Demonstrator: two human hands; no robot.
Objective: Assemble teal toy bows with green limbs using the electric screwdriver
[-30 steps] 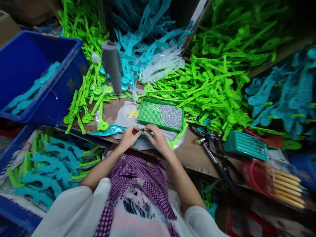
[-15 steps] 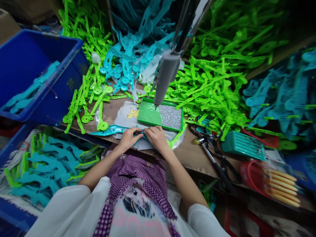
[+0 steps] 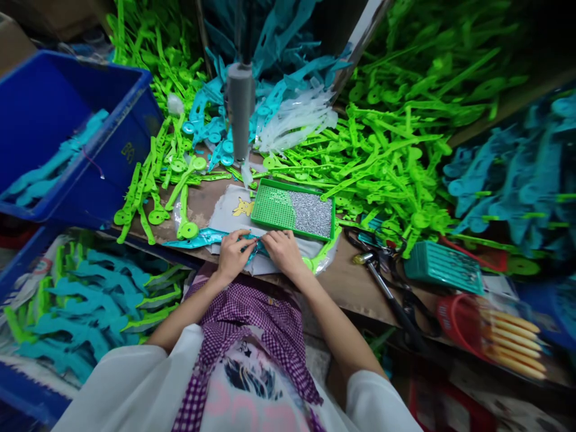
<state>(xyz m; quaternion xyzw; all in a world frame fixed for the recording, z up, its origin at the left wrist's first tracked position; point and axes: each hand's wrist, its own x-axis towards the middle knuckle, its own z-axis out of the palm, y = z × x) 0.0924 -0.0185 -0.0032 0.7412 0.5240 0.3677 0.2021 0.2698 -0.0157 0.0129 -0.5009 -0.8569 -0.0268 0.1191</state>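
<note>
The left hand and right hand hold a blue plastic part beside a green tray

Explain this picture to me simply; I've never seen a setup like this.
There is no robot here. A camera on a person's head looks forward and down, so you see their own arms. The left hand and right hand hold a turquoise plastic part over a pale cloth on the workbench. What the fingertips grip exactly is too small to tell. Just beyond sits a green tray with small silvery pieces at its right side. A grey tool hangs above the bench. Bright green parts are heaped behind, and a blue bin stands at the left.
</note>
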